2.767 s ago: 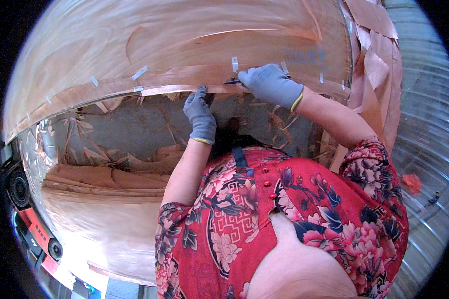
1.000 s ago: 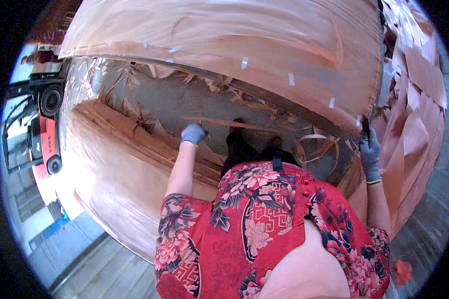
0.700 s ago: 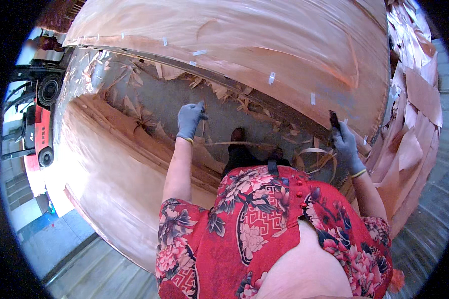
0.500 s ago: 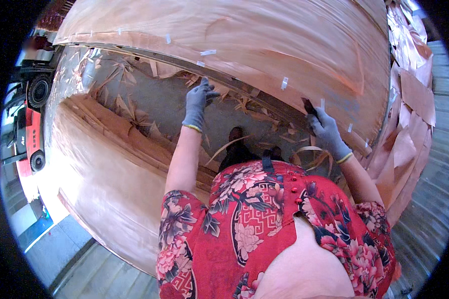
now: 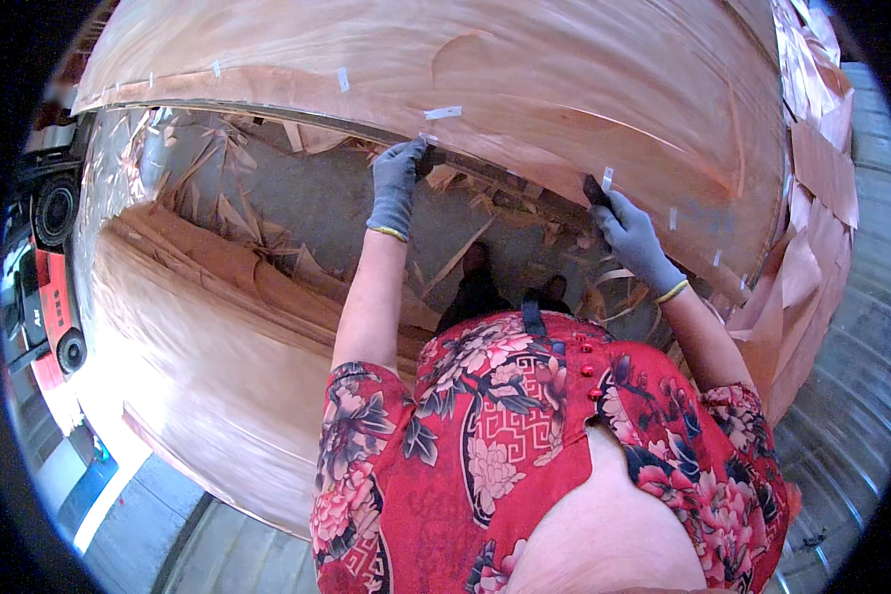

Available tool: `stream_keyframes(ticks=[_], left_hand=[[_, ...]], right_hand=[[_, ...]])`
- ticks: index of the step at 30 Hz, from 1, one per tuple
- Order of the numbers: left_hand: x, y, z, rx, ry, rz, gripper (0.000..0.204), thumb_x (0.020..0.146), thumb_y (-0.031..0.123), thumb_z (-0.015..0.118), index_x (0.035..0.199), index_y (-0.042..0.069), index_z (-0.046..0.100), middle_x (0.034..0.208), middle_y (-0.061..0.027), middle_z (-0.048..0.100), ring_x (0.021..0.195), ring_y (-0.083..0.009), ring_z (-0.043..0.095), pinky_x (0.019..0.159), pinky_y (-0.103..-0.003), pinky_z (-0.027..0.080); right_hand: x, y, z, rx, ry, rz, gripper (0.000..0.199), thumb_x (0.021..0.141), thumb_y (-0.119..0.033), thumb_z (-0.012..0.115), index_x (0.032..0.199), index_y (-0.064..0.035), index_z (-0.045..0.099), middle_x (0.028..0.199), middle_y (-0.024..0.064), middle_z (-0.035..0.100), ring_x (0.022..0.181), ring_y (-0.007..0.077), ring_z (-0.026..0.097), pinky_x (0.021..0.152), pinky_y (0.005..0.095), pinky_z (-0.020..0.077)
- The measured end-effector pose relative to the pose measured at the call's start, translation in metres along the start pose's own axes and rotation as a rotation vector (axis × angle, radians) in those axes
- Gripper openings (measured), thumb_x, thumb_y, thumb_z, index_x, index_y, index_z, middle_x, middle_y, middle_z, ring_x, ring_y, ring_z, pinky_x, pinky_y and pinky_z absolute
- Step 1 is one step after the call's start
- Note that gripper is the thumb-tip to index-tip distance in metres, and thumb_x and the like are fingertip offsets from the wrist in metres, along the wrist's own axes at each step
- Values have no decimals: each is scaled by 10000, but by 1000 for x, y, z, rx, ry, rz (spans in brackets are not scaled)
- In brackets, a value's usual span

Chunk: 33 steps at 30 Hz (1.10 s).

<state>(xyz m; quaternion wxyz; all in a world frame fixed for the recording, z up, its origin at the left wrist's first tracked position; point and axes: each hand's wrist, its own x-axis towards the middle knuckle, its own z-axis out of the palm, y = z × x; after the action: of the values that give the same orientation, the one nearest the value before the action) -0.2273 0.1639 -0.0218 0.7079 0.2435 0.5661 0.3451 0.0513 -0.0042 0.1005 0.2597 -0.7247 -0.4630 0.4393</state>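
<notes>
My left hand [image 5: 396,188], in a grey knit glove, is at the near edge of a stack of thin wood veneer sheets [image 5: 584,69]. Its fingertips are pinched together beside a small white tape piece [image 5: 428,140]; what lies between them is hidden. My right hand [image 5: 636,241], gloved the same way, is closed around a dark, narrow hand tool [image 5: 596,192] whose kind is unclear. The tool's tip points up toward the sheet's edge. More white tape strips [image 5: 444,113] dot the top sheet along that edge.
A second veneer stack [image 5: 218,327] stands at left, close to my body. Veneer scraps [image 5: 223,213] litter the floor between the stacks. Loose sheets [image 5: 812,238] hang at the right. A red forklift [image 5: 54,297] is at the far left.
My left hand has moved slightly right along the edge and its fingers have drawn together. My right hand, with the dark tool, has shifted slightly left. The view has shifted a little.
</notes>
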Motion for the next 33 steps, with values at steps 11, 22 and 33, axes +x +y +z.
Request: stream_keyframes(ticks=[11,22,33], left_hand=[[-4,16,-6,-273,-172,-248,393,839,354,525,929,-25,582,830,-173,627,755,-276,626,675,-381,514],[12,9,-8,72,58,-49,279,815,282,579,828,7,622,753,-124,643,601,-205,626,537,-291,500],[-4,-6,-3,178,166,240,234,798,185,566,676,-8,618,600,-4,579,529,-64,499,492,-223,406]], right_hand=[[73,-58,55,88,-105,-48,262,818,-239,553,915,-1,505,645,133,530,630,177,517,588,323,414],[152,-102,100,-348,-173,-54,392,708,-410,618,805,-31,602,768,177,616,735,283,604,666,367,464],[162,-139,108,-762,-267,-91,391,687,-424,621,808,-55,663,821,179,631,787,323,620,646,419,498]])
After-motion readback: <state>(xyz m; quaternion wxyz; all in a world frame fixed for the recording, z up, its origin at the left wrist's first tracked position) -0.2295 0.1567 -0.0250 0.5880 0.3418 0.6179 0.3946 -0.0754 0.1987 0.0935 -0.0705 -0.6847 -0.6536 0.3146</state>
